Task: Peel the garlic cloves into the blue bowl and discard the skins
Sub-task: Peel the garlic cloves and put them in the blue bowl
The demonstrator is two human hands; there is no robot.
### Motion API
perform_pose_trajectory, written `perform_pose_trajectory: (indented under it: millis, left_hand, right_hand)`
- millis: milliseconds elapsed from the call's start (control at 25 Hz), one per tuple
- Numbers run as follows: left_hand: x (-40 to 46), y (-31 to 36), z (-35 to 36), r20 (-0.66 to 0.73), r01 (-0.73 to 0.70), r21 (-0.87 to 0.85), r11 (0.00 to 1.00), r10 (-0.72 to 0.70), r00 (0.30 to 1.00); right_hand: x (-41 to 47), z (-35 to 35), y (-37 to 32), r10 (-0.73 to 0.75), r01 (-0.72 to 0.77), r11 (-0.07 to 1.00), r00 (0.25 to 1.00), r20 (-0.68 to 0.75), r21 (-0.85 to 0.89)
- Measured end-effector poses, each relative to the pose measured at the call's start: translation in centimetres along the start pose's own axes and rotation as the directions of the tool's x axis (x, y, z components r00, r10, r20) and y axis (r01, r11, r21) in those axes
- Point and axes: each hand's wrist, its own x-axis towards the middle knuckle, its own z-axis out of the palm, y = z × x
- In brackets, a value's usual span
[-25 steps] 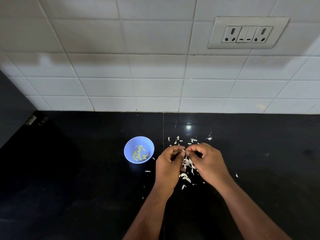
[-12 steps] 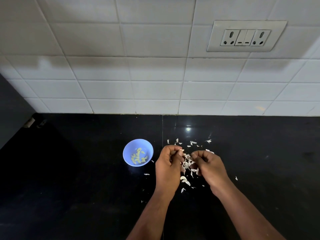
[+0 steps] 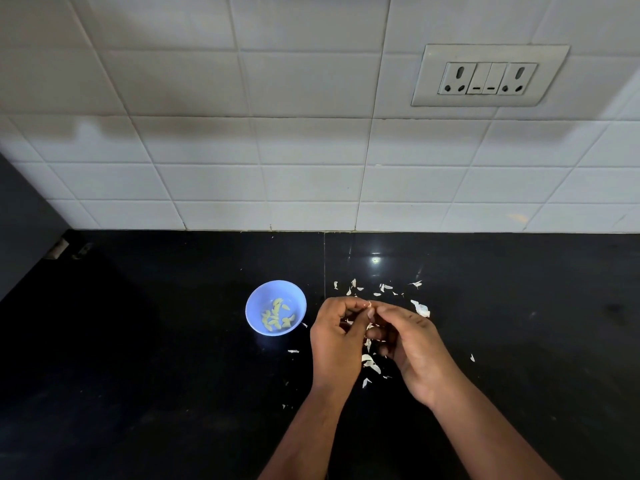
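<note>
A small blue bowl [image 3: 252,306] stands on the black counter and holds several peeled garlic cloves [image 3: 275,315]. Just right of it, my left hand [image 3: 336,341] and my right hand [image 3: 412,344] meet fingertip to fingertip above a scatter of white garlic skins [image 3: 370,363]. Both hands have curled fingers and pinch a small garlic clove [image 3: 370,304] between them; only a pale tip of it shows. A larger piece of skin [image 3: 420,308] lies behind my right hand.
More skin flakes [image 3: 384,287] lie on the black counter [image 3: 138,358] toward the white tiled wall [image 3: 277,168]. A socket panel [image 3: 488,76] is on the wall at the upper right. A dark side panel [image 3: 20,220] closes the left.
My hands, apart half a second ago, have closed together again at the fingertips. The bowl has not moved.
</note>
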Motion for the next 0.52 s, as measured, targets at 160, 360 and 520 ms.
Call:
perform_pose_trajectory:
  millis: [160, 360, 520]
  left_hand:
    - [-0.1, 0.3, -0.3, 0.058, -0.016, 0.013, 1.000, 0.015, 0.998]
    - [0.3, 0.4, -0.8, 0.054, -0.051, 0.088, 0.995, 0.046, 0.997]
    - [0.5, 0.5, -1.1, 0.102, -0.093, 0.118, 0.989, 0.081, 0.992]
  right_hand:
    - [0.1, -0.1, 0.2, -0.025, 0.025, 1.000, 0.999, -0.025, 0.008]
    - [-0.1, 0.2, -0.1, -0.061, 0.061, 0.998, 0.997, -0.052, -0.001]
    - [-0.2, 0.3, -0.2, -0.109, 0.104, 0.993, 0.990, -0.094, -0.057]
